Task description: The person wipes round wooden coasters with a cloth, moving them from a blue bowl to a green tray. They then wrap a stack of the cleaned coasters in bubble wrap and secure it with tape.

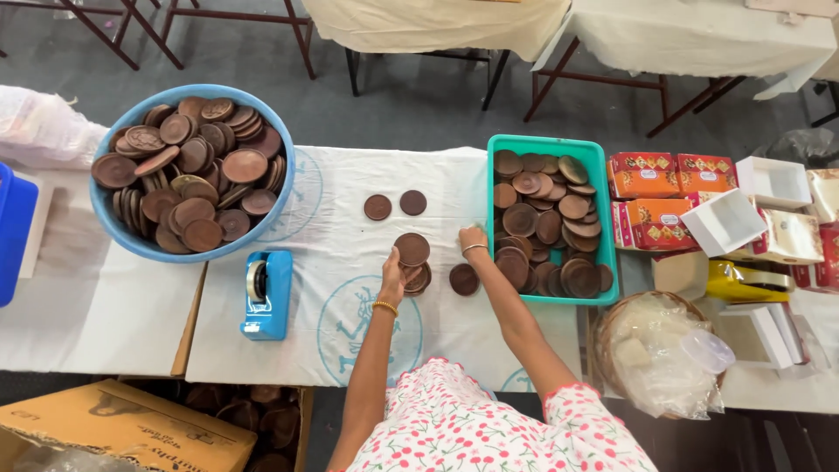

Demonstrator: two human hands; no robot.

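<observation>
**Here, two hands sorting brown discs on a covered table**

Here the left hand point(395, 273) is lifting one round brown disc point(412, 249), fingers closed about its lower edge so the flat face is tilting up toward the camera, probably to show its surface. Just under that hand a small stack of discs point(419, 281) is sitting on the white cloth point(350, 218), touching the palm's side. The right hand point(473, 239) is reaching forward, fingers curled down at the near-left corner of the green tray point(598, 175); whether it is pinching anything I cannot tell, since the fingertips are hiding beneath the knuckles. A single disc point(464, 279) is lying flat between the stack and the tray, close to the right forearm.

Farther out, two loose discs point(395, 204) are lying side by side, apart from the stack. The tray is holding many overlapping discs, and a blue basin point(131, 240) at the far left is heaped with more. A blue tape dispenser point(267, 294) is standing near the basin. To the right, orange and red boxes point(660, 197) and open white boxes point(743, 205) are crowding the table's end, beside a wicker basket point(607, 336) stuffed with clear plastic bags.
</observation>
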